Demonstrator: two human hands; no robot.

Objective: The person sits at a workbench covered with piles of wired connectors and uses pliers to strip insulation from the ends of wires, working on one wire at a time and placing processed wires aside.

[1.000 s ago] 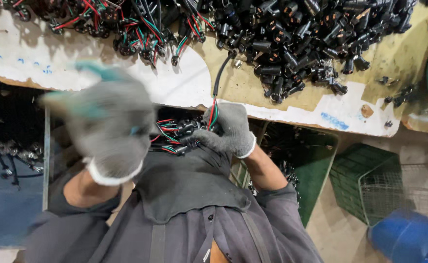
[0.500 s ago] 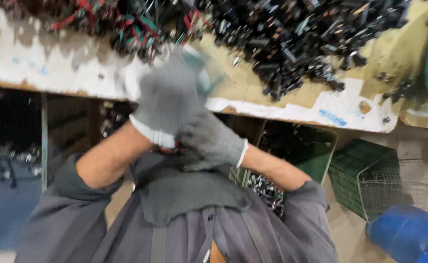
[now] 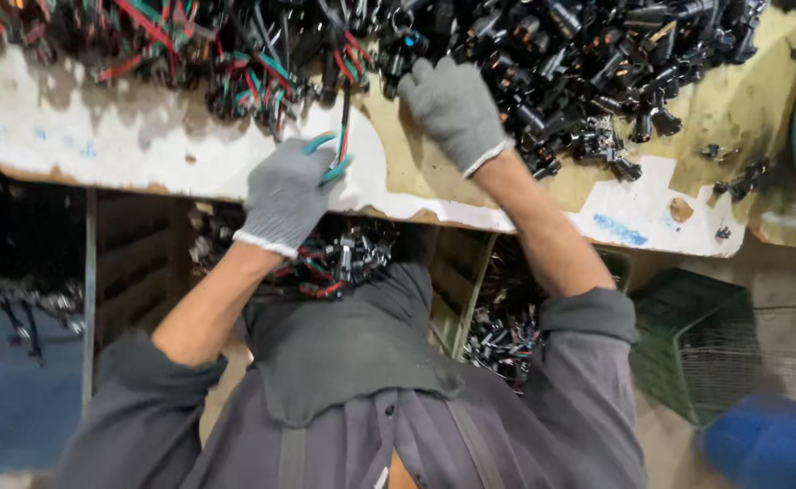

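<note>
Head view, looking down on a worn workbench (image 3: 144, 149) with a white and tan top that runs across the upper half of the frame. The left hand (image 3: 287, 195), in a grey knit glove, sits at centre-left on the bench edge, its fingers curled shut around a teal-handled cutting tool (image 3: 330, 156); the tool's nose points up the frame and meets a thin red, green and black wire lead (image 3: 344, 113) that runs up into the tangle above. Whether the tool's blades are closed on the lead cannot be told. The right hand (image 3: 452, 107), also in a grey glove, lies at upper centre with its fingers bent down and together at the near edge of the pile of black connectors (image 3: 588, 63); the glove hides whether anything is pinched beneath them. State of the work, as judged from the layout: a large heap of black connectors fills the upper right, and a bundle of red and green wired pieces (image 3: 189, 54) occupies the upper left, so much stock appears unhandled. More wired pieces (image 3: 334, 258) lie below the bench edge near the person's lap at centre, which may be finished items, though this is uncertain. A green wire basket (image 3: 697, 349) and a blue drum (image 3: 765, 448) stand at lower right.
</note>
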